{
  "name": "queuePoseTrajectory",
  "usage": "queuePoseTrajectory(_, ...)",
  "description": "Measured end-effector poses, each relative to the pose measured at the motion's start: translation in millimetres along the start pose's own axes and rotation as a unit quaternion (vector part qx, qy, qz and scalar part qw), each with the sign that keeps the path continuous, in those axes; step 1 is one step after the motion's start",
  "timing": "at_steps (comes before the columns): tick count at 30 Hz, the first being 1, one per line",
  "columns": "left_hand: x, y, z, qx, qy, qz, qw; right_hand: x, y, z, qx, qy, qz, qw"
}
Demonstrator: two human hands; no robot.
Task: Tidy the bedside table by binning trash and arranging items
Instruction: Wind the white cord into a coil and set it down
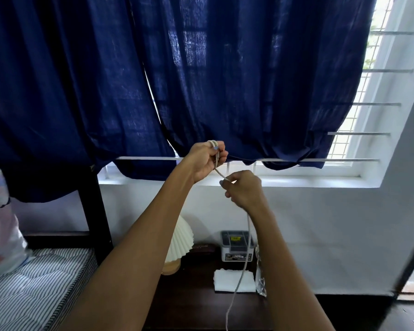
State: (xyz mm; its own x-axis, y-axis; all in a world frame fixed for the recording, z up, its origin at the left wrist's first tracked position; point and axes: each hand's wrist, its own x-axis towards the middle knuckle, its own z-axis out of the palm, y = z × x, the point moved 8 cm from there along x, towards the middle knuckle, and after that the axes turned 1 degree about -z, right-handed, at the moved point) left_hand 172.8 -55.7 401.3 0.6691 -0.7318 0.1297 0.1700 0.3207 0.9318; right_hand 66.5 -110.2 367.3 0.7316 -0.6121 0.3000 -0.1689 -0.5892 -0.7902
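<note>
Both my hands are raised in front of the blue curtain, holding a white cable [245,247]. My left hand [207,161] grips a small coil of it, with loops showing over my fingers. Just below and to the right, my right hand [243,188] pinches the strand that runs between the two hands. From there the cable hangs loose, down past the dark bedside table [196,304] and out of the bottom of the frame. On the table lie a folded white cloth [227,281] and a shiny clear wrapper [261,280] at its right edge.
A pleated white lamp [179,244] stands at the table's back left, partly behind my left arm. A small grey box [236,246] sits against the wall, with a dark item [203,248] beside it. The striped mattress [34,287] and a pillow [0,225] are on the left.
</note>
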Motion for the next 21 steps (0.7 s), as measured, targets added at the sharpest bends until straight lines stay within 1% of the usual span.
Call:
queuePoseTrajectory(2, -0.5, -6.4, -6.5, 0.009, 0.012, -0.008, 1.0, -1.9, -10.8, -13.0, -0.077, -0.009, -0.004, 0.997)
queuePoseTrajectory(4, -0.9, -11.9, -9.7, 0.03, 0.023, -0.017, 0.999, -3.0, -20.2, -23.1, -0.123, -0.011, 0.002, 0.992)
queuePoseTrajectory(7, 0.3, -18.3, -10.5, 0.099, 0.043, -0.021, 0.994, -1.0, -38.9, -30.2, -0.166, 0.007, -0.019, 0.986)
queuePoseTrajectory(9, -0.3, -22.5, -7.1, 0.144, 0.034, -0.027, 0.989, 0.8, -49.3, -32.8, -0.166, 0.023, -0.041, 0.985)
queuePoseTrajectory(12, -5.0, -27.7, 0.2, 0.175, 0.005, -0.043, 0.984, 4.3, -55.5, -36.5, -0.156, 0.041, -0.069, 0.985)
queuePoseTrajectory(16, -16.3, -34.8, 10.2, 0.141, -0.042, -0.097, 0.984, 8.9, -50.7, -44.7, -0.115, 0.077, -0.101, 0.985)
queuePoseTrajectory(19, -24.3, -39.4, 14.0, 0.177, -0.084, -0.129, 0.972, 15.6, -43.7, -52.6, -0.029, 0.076, -0.129, 0.988)
queuePoseTrajectory(21, -28.6, -38.3, 17.0, 0.175, -0.111, -0.124, 0.97, 21.0, -35.4, -61.3, 0.037, 0.081, -0.132, 0.987)
